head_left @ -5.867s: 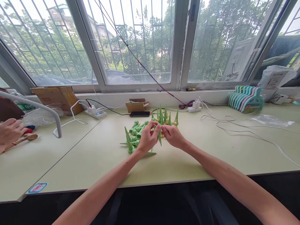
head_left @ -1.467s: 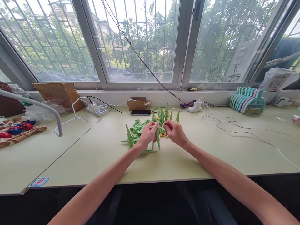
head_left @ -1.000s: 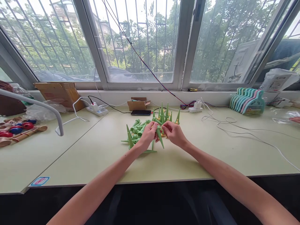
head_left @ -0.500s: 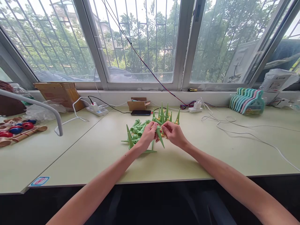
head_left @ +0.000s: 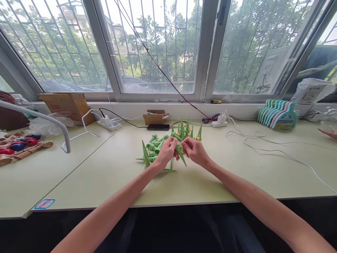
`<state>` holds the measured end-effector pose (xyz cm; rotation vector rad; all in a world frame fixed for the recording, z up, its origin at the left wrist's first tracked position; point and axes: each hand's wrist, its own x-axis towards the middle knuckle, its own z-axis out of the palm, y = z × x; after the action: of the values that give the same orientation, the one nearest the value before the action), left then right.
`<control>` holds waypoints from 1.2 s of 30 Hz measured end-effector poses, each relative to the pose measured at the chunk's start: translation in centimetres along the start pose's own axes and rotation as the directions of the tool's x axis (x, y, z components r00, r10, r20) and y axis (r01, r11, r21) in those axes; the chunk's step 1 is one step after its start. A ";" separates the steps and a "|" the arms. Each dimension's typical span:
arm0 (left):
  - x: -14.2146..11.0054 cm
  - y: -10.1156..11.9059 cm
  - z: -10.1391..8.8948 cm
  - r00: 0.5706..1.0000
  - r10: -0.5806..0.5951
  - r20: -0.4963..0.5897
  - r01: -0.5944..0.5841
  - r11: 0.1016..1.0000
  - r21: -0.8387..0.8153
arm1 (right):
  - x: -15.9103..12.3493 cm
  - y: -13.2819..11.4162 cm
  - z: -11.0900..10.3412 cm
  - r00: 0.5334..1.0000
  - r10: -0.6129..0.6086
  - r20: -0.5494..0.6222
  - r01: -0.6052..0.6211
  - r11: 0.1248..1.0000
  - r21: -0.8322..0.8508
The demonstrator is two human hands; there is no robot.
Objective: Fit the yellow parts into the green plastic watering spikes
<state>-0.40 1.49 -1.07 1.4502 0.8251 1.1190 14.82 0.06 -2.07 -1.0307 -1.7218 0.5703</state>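
Note:
My left hand (head_left: 168,150) is closed on a green plant watering spike (head_left: 181,155), its pointed end slanting down to the right. At the spike's wide end, my right hand (head_left: 194,149) has its fingers pinched together; what lies between them is too small to make out. Left of the hands lies a loose pile of green watering spikes (head_left: 152,146), a few with tips pointing up. Just behind my hands stand several upright spikes (head_left: 187,127) with small yellow parts near their bases.
A black phone (head_left: 158,127) lies before a small open carton (head_left: 155,117). Power strips (head_left: 219,122) and white cables sit along the wall. Teal and pink plastic pieces (head_left: 277,114) stand at the back right. Wooden toys (head_left: 19,144) and a grey metal bar (head_left: 64,135) are at left.
The held spike's tip has shifted slightly to the right. Both hands stay in nearly the same place. At the far right edge, a clear plastic item with something reddish has come into view.

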 end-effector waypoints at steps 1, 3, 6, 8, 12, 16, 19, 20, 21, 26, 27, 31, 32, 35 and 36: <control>0.0 -0.1 0.0 1.000 0.021 0.005 -0.021 1.000 0.012 | 0.0 0.1 0.0 1.000 0.008 -0.002 -0.008 1.000 -0.007; -0.1 -0.2 0.0 0.997 0.069 0.014 -0.070 0.996 0.049 | 0.1 0.1 0.0 1.000 0.021 -0.004 -0.021 1.000 -0.023; -0.3 -0.3 0.0 0.987 0.160 0.015 -0.161 0.975 0.156 | 0.1 0.2 0.1 1.000 0.017 -0.012 -0.018 0.998 -0.059; -0.5 -0.2 0.0 0.975 0.221 0.007 -0.216 0.944 0.251 | 0.1 0.3 0.1 1.000 0.003 -0.024 -0.005 0.995 -0.095; -0.9 0.2 -0.1 0.956 0.293 -0.009 -0.269 0.890 0.369 | 0.1 0.3 0.2 1.000 -0.011 -0.019 0.008 0.989 -0.148; -1.0 0.6 0.1 0.955 0.295 -0.027 -0.262 0.883 0.390 | 0.2 0.6 0.3 1.000 -0.009 -0.020 0.006 0.991 -0.135; -1.1 0.8 0.3 0.955 0.290 -0.056 -0.251 0.896 0.366 | 0.3 0.7 0.3 0.999 0.006 -0.050 -0.011 0.995 -0.099; -1.0 0.8 0.4 0.953 0.292 -0.075 -0.249 0.903 0.351 | 0.3 0.7 0.3 0.998 0.013 -0.061 -0.018 0.996 -0.085; -1.0 0.8 0.4 0.951 0.293 -0.097 -0.246 0.911 0.330 | 0.3 0.7 0.3 0.997 0.020 -0.073 -0.025 0.997 -0.073; -0.5 0.7 0.2 0.977 0.172 -0.129 -0.156 0.979 0.128 | 0.0 0.2 0.1 0.993 0.012 -0.116 -0.016 0.999 -0.036; -0.5 0.7 0.2 0.989 0.118 -0.093 -0.109 0.990 0.091 | 0.0 0.1 0.0 0.992 0.007 -0.122 -0.011 0.999 -0.031; -0.5 0.9 0.1 0.991 -0.066 0.115 0.073 0.996 -0.056 | -0.1 0.0 -0.1 0.992 -0.009 -0.127 0.008 1.000 -0.004; -0.5 0.9 0.0 0.984 -0.084 0.159 0.100 0.991 -0.094 | -0.1 0.0 -0.1 0.993 -0.010 -0.120 0.010 1.000 0.001; -0.6 0.9 -0.1 0.968 -0.097 0.229 0.136 0.978 -0.158 | -0.2 0.2 -0.1 0.994 -0.012 -0.112 0.011 1.000 -0.008; -0.6 0.9 -0.2 0.968 -0.089 0.236 0.128 0.979 -0.157 | -0.2 0.3 -0.1 0.993 -0.014 -0.113 0.012 1.000 -0.017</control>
<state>-0.84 0.83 -0.33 1.3431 0.6226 0.8979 15.03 0.06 -2.33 -1.0427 -1.6348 0.4807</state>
